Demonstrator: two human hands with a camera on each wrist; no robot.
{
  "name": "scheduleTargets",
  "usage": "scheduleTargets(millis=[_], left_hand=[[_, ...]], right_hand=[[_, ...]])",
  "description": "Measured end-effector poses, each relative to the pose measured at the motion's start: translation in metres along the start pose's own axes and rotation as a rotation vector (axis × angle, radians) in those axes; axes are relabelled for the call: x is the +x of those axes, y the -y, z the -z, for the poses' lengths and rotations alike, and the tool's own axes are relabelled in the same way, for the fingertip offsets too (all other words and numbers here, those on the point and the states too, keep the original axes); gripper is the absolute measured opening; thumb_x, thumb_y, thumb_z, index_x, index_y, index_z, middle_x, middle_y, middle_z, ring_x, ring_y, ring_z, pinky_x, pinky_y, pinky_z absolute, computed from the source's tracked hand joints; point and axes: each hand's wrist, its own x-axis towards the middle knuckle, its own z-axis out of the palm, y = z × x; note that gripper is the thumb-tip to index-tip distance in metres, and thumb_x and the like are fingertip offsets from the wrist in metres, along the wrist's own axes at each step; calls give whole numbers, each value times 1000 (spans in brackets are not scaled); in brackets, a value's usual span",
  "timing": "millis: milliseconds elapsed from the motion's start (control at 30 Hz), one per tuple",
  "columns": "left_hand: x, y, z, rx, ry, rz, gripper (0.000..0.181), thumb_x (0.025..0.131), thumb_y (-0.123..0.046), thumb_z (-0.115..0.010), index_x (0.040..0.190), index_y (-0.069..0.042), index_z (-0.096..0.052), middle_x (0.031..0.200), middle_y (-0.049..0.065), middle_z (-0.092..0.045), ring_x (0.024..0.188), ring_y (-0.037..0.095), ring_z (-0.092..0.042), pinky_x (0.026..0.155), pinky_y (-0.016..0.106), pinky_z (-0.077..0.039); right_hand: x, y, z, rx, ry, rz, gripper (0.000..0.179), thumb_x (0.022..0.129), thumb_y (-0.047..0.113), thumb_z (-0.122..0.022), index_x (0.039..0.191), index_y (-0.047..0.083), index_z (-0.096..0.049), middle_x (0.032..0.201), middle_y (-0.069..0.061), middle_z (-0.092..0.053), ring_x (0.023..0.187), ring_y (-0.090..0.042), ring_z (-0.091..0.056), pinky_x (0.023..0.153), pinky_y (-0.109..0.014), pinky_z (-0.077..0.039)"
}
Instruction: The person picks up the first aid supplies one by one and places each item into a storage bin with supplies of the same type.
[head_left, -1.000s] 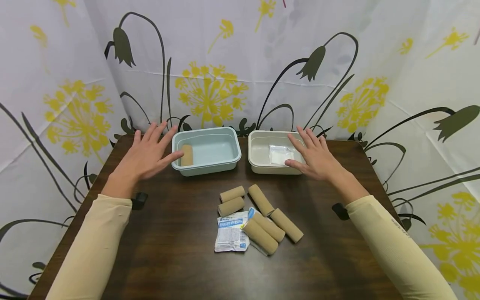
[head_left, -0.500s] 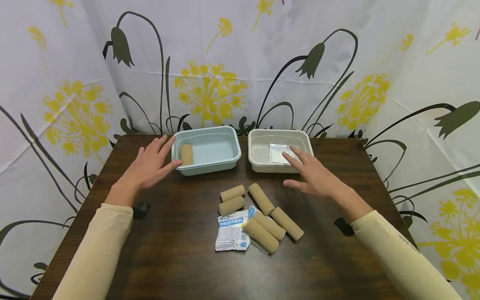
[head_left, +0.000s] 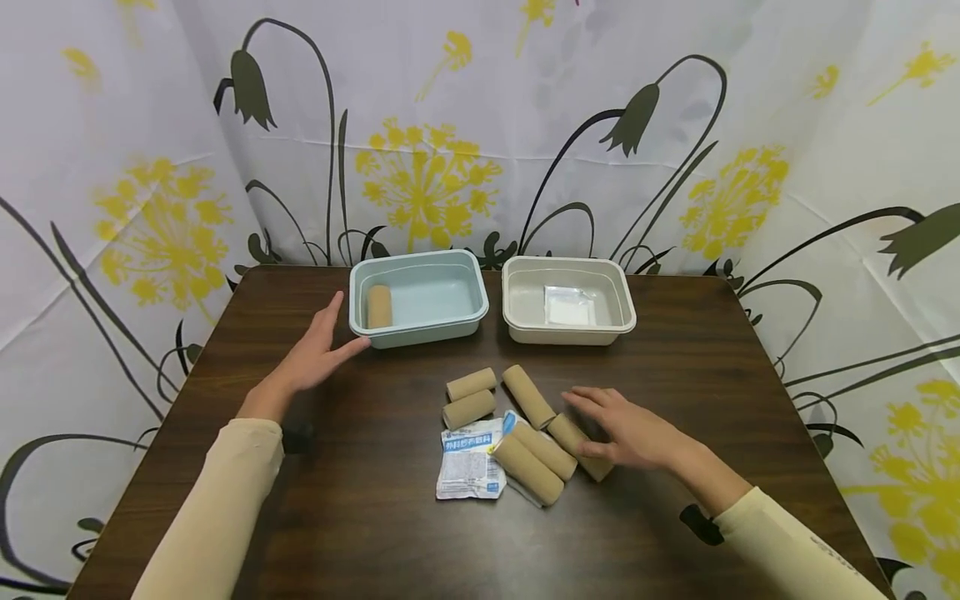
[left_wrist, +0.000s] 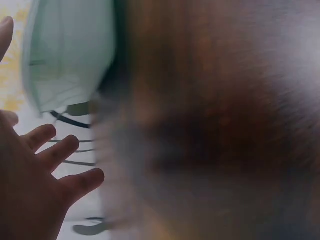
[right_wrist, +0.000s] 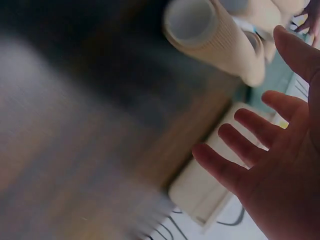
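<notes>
My left hand hovers empty, fingers straight and thumb spread, beside the near left corner of the light blue tub. Inside that tub a tan roll lies at the left end. My right hand, fingers spread and loosely bent, is low over the pile's rightmost tan roll, overlapping its right end in the head view. The right wrist view shows a ribbed tan roll beyond the thumb, with nothing in the palm. Several more rolls lie mid-table, two of them on a gauze dressing packet partly hidden beneath.
A cream tub stands right of the blue one, holding a clear-and-white packet. A white and blue gauze dressing packet lies left of the pile. A flower-printed curtain hangs behind the dark wooden table.
My right hand has come down from above the cream tub towards the pile of rolls. The left hand has lowered slightly beside the blue tub. The rolls and packets stay put.
</notes>
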Motion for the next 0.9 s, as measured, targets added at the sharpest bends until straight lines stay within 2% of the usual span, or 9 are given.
scheduleTargets(millis=[133, 300, 500, 700, 900], left_hand=[[3, 6, -12, -54, 14, 31, 101, 95, -55, -56, 156, -21, 17, 162, 20, 6, 146, 44, -6, 107, 69, -15], [8, 6, -19, -84, -15, 33, 101, 94, -56, -56, 155, -26, 20, 163, 17, 8, 146, 44, -5, 106, 70, -14], [13, 4, -29, -110, -77, 3, 99, 96, -51, -57, 155, -26, 18, 163, 17, 4, 146, 42, -9, 108, 68, -15], [14, 3, -35, -130, -115, -3, 97, 96, -50, -57, 156, -25, 15, 163, 15, 3, 146, 42, -9, 107, 69, -15], [17, 2, -36, -157, -120, -10, 95, 97, -49, -56, 157, -25, 15, 164, 10, 5, 147, 39, -7, 110, 66, -14]], right_hand=[[-14, 1, -16, 36, 11, -32, 73, 91, 42, -70, 151, 14, -40, 150, -13, -39, 130, -31, -42, 90, -49, -48], [-23, 4, -32, 72, -33, -65, 72, 92, 43, -68, 152, 17, -38, 143, -7, -46, 120, -23, -50, 85, -45, -51], [-25, 8, -45, 85, -135, -53, 72, 88, 27, -75, 150, 14, -41, 128, -2, -55, 106, -16, -57, 83, -42, -51], [-25, 9, -48, 103, -172, -73, 68, 86, 11, -74, 147, 10, -44, 130, -8, -58, 108, -21, -60, 85, -43, -52], [-25, 9, -36, 118, -183, -121, 62, 86, 10, -74, 143, 10, -50, 127, -8, -61, 102, -20, -62, 82, -41, -52]])
